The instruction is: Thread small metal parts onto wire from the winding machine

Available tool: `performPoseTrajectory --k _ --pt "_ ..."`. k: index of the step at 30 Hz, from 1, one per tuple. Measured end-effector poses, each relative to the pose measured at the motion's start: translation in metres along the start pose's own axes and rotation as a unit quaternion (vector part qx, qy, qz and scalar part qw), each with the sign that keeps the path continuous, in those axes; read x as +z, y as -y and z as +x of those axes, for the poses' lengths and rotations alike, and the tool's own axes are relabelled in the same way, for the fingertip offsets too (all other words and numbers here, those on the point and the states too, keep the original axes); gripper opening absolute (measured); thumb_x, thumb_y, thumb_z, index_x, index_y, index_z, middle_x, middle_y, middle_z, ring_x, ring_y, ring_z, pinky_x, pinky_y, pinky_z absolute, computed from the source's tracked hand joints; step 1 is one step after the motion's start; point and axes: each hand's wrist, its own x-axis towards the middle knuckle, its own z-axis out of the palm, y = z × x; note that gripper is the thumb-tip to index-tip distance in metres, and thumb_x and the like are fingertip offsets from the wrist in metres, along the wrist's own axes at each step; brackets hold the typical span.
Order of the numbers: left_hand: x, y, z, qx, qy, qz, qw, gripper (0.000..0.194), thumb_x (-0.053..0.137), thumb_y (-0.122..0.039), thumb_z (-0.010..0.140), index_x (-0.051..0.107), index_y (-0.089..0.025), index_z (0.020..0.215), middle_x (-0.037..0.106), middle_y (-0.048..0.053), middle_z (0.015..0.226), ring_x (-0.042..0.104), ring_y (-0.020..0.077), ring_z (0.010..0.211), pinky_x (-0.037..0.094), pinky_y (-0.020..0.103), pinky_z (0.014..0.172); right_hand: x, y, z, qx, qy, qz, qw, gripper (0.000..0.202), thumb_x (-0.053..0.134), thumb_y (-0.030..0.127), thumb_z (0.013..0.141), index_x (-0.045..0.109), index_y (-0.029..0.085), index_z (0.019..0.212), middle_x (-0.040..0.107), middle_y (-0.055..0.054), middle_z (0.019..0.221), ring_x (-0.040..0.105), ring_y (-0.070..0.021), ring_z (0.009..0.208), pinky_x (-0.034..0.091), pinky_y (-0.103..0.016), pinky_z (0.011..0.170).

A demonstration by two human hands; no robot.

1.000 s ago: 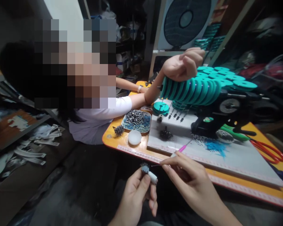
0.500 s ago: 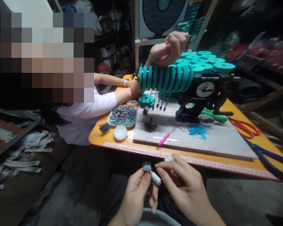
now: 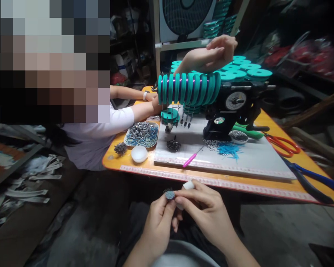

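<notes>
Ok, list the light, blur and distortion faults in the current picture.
Head view: table lit, floor in deep shade; head view: red heap at right smeared; head view: pliers look stretched near the right edge; head view: bundle in the left hand visible, its bristles too fine to count.

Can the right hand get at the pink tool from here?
Probably yes: the pink tool lies near the front edge of the board, and nothing seen stands between it and the right hand. That hand is occupied, though, at the cluster in the left hand.
</notes>
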Motion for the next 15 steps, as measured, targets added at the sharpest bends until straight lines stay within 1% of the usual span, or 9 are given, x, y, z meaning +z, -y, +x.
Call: performPoseTrajectory --k 3,5,7,9,11,13,15 --pt "-0.0053 -0.0020 -0.0025 0.036 0.006 0.095 0.995 0.044 0.048 -0.051 0.098 0.061 -0.014 0.078 0.053 0.000 0.064 0.047 0.0088 0.052 0.038 0.021 0.050 0.0028 -0.0004 0.0000 0.004 0.014 0.005 1.000 0.012 0.068 0.023 0.091 0.079 0.023 0.090 0.062 -0.002 0.072 0.057 -0.0136 0.060 0.044 -0.023 0.050" --pt "-0.0060 -0.0022 -0.0040 0.041 0.000 0.116 0.992 0.041 0.047 -0.048 0.099 0.057 -0.016 0.076 0.053 0.000 0.064 0.048 0.0095 0.054 0.038 0.021 0.052 0.0046 0.0004 -0.0004 0.005 0.017 -0.003 1.000 0.012 0.066 0.023 0.091 0.077 0.021 0.086 0.060 -0.001 0.070 0.054 -0.0129 0.057 0.042 -0.023 0.049" --pt "-0.0041 -0.0009 -0.0057 0.029 -0.021 0.088 0.996 0.036 0.047 -0.049 0.099 0.053 -0.018 0.081 0.051 -0.002 0.063 0.046 0.0090 0.053 0.037 0.021 0.051 0.0069 0.0015 -0.0016 0.001 0.013 -0.018 1.000 0.015 0.064 0.023 0.092 0.074 0.020 0.081 0.058 -0.001 0.068 0.053 -0.0129 0.056 0.041 -0.024 0.049" --pt "-0.0008 0.0010 -0.0075 0.026 -0.050 0.039 0.998 0.033 0.047 -0.051 0.099 0.048 -0.020 0.086 0.047 -0.005 0.062 0.042 0.0082 0.051 0.035 0.020 0.049 0.0092 0.0023 -0.0032 -0.005 0.005 -0.026 1.000 0.018 0.063 0.023 0.092 0.071 0.019 0.077 0.057 -0.001 0.067 0.052 -0.0129 0.055 0.039 -0.024 0.047" --pt "0.0016 0.0025 -0.0086 0.038 -0.067 0.008 0.997 0.033 0.047 -0.052 0.099 0.045 -0.021 0.086 0.045 -0.007 0.062 0.040 0.0078 0.051 0.035 0.019 0.049 0.0105 0.0020 -0.0046 -0.005 -0.004 -0.022 1.000 0.017 0.062 0.023 0.093 0.072 0.019 0.079 0.057 -0.002 0.069 0.053 -0.0132 0.055 0.040 -0.024 0.046" --pt "0.0022 0.0034 -0.0087 0.042 -0.058 0.002 0.997 0.033 0.046 -0.051 0.099 0.045 -0.021 0.085 0.046 -0.006 0.062 0.040 0.0075 0.051 0.034 0.019 0.049 0.0103 0.0009 -0.0050 -0.008 -0.024 -0.012 1.000 0.015 0.064 0.022 0.092 0.075 0.020 0.083 0.060 -0.002 0.071 0.056 -0.0139 0.057 0.043 -0.024 0.048" --pt "0.0013 0.0040 -0.0077 0.028 -0.035 -0.001 0.999 0.033 0.046 -0.051 0.100 0.045 -0.021 0.086 0.048 -0.006 0.062 0.041 0.0074 0.051 0.035 0.019 0.049 0.0093 -0.0004 -0.0046 -0.017 -0.044 0.001 0.999 0.012 0.066 0.020 0.091 0.078 0.022 0.087 0.063 -0.003 0.073 0.061 -0.0151 0.061 0.048 -0.025 0.052"
